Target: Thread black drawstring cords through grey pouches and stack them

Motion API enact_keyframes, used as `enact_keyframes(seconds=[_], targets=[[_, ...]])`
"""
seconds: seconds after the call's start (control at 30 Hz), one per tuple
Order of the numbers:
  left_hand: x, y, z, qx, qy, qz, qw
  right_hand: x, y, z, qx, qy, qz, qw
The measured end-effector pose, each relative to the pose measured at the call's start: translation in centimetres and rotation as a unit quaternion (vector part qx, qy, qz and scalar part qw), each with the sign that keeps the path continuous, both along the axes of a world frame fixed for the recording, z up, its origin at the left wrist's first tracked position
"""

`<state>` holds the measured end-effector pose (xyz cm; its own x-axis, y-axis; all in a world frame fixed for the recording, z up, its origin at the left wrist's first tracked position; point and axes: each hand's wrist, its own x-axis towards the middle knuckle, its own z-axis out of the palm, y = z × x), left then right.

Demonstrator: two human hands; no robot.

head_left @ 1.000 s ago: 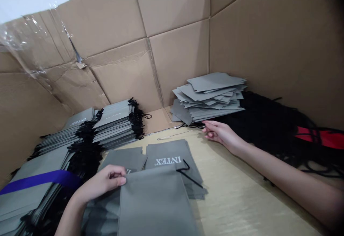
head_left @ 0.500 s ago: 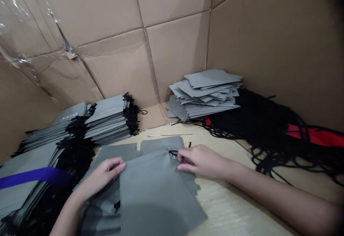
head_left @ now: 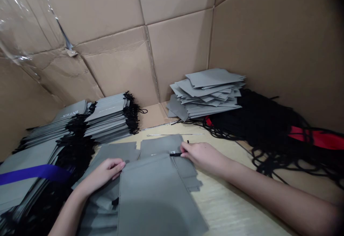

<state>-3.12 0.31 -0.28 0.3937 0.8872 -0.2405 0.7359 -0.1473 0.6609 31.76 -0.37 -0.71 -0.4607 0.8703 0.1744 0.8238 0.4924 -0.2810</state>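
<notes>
A flat grey fabric pouch lies in front of me, its top edge across the middle of the view. My left hand pinches the pouch's upper left corner between thumb and fingers. At the upper right corner, my right hand is closed on a short black cord that comes out of the pouch; the cord is drawn straight. More grey pouches lie beneath and behind this one. Others lie fanned out under my left wrist.
Stacks of corded grey pouches stand at the left, one crossed by a purple band. A loose pile of grey pouches and a heap of black cords with red ties sit back right. A thin metal rod lies before the cardboard wall.
My right hand has closed on the black cord, and the cord's loop is now pulled straight. The left hand stays at the pouch's corner.
</notes>
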Motion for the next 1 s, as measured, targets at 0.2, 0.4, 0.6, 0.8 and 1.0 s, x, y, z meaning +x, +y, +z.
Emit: enact_keyframes(seconds=[0.2,0.4,0.6,0.8,1.0], targets=[[-0.1,-0.1,-0.1,-0.010,0.006,-0.018,1.000,0.7,1.0,0.0,0.055,-0.043,0.023,0.997],[-0.3,0.0,-0.3,0.005,0.025,-0.047,0.999,1.9,1.7,0.2,0.062,-0.047,0.003,0.997],[-0.8,-0.2,-0.3,0.010,0.022,-0.051,0.998,3.1,2.6,-0.3,0.039,-0.063,-0.056,0.996],[-0.9,-0.2,-0.4,0.000,0.011,-0.042,0.999,3.3,2.8,0.4,0.012,-0.022,0.006,1.000],[-0.9,-0.1,-0.5,-0.024,0.000,-0.034,0.999,3.4,2.2,0.9,0.029,-0.015,0.031,0.999]])
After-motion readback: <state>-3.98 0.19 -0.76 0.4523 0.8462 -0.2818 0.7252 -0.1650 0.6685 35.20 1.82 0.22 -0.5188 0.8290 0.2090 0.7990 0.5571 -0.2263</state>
